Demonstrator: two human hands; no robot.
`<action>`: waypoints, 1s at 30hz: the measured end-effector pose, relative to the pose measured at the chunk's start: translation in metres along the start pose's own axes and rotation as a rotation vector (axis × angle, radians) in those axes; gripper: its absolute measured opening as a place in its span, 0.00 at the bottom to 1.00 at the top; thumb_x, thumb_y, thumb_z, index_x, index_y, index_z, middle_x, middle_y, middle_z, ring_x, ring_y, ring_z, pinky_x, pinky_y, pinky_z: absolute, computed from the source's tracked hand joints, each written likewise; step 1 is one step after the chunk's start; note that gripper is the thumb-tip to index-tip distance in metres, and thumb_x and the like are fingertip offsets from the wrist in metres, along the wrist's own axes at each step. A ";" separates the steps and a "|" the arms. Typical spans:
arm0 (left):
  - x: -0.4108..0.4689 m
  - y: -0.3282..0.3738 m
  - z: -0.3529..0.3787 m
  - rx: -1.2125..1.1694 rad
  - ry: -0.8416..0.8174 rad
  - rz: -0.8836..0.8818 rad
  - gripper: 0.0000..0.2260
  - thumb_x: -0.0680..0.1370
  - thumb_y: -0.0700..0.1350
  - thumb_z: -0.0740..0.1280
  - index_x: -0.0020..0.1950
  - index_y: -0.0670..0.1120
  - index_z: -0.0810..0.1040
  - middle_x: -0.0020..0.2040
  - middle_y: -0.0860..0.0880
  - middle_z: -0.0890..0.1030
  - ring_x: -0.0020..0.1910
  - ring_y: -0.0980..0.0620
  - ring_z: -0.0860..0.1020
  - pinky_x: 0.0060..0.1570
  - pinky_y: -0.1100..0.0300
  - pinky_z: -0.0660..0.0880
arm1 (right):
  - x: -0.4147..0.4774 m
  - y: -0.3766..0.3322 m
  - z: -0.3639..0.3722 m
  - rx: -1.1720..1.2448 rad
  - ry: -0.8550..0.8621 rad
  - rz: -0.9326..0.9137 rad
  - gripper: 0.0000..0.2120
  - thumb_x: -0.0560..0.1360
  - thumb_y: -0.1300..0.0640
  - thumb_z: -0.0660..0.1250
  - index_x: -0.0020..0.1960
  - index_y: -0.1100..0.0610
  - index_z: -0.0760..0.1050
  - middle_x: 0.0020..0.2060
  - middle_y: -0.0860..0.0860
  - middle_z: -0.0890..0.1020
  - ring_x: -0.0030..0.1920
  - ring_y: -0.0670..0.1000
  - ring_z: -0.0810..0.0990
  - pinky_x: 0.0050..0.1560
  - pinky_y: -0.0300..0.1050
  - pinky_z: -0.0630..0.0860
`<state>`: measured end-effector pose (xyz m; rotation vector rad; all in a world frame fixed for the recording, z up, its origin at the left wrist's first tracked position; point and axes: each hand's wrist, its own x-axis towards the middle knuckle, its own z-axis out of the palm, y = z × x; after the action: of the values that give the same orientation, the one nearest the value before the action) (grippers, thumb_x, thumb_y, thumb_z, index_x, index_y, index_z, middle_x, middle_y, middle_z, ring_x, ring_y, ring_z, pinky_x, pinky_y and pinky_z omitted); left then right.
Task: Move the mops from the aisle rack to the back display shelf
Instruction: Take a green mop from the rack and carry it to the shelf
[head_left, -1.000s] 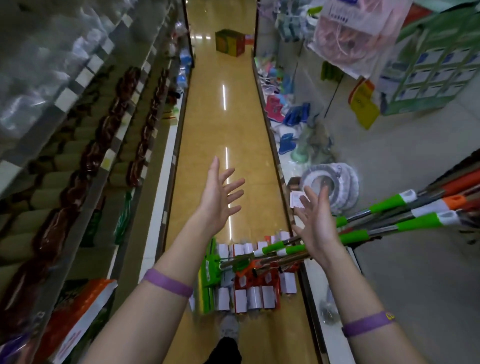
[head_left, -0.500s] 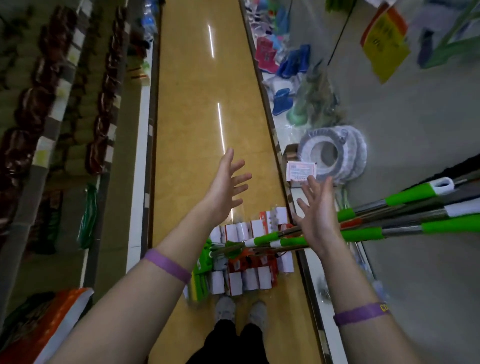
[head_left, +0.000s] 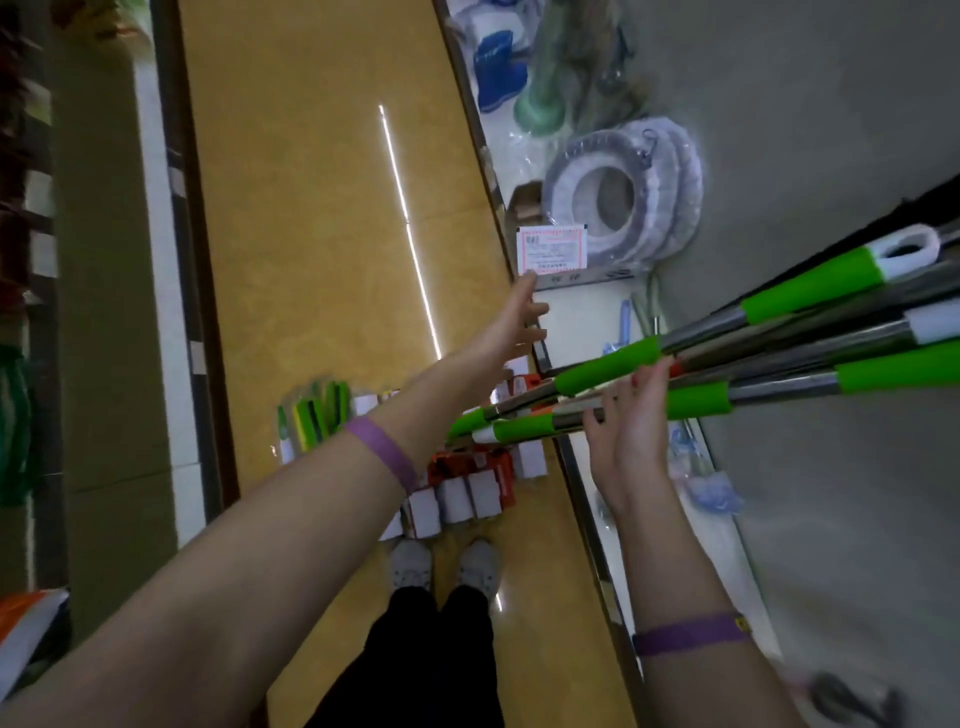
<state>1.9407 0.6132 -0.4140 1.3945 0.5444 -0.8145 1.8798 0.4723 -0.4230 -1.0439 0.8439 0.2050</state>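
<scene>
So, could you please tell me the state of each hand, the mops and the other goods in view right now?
Mops: bundled, leaning at a slant, heads on the floor.
Left hand: open, fingers straight, stretched toward the shelf edge.
Right hand: open, fingers straight at the mop handles, not curled round them.
Price label: upright at the shelf edge.
Padded rings: bagged, propped on the shelf.

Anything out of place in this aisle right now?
Yes. The mops lean slanted, handles over the right-hand shelf edge, heads bunched on the aisle floor just ahead of the person's shoes, partly blocking the walkway.
</scene>
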 end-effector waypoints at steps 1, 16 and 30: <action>0.013 -0.001 0.012 0.024 -0.019 0.002 0.35 0.78 0.71 0.45 0.76 0.51 0.67 0.74 0.44 0.69 0.75 0.45 0.63 0.73 0.42 0.55 | 0.008 0.002 -0.003 0.005 0.010 0.006 0.35 0.81 0.34 0.51 0.81 0.51 0.51 0.80 0.52 0.57 0.79 0.53 0.57 0.78 0.55 0.57; 0.054 -0.031 0.042 0.443 -0.143 -0.017 0.34 0.79 0.68 0.50 0.75 0.46 0.68 0.73 0.45 0.70 0.70 0.46 0.70 0.72 0.51 0.63 | 0.052 0.014 0.001 -0.099 0.071 0.080 0.24 0.84 0.42 0.54 0.76 0.52 0.65 0.61 0.48 0.76 0.68 0.50 0.74 0.68 0.47 0.69; -0.048 -0.017 -0.077 0.344 0.206 0.186 0.20 0.82 0.60 0.58 0.64 0.48 0.78 0.60 0.49 0.80 0.58 0.53 0.78 0.56 0.63 0.72 | -0.045 0.006 0.133 -0.720 -0.178 -0.039 0.42 0.72 0.24 0.48 0.62 0.58 0.73 0.58 0.61 0.81 0.57 0.60 0.80 0.61 0.59 0.74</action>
<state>1.9077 0.6982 -0.3985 1.8306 0.4351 -0.6362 1.9143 0.5953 -0.3654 -1.6820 0.5893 0.5878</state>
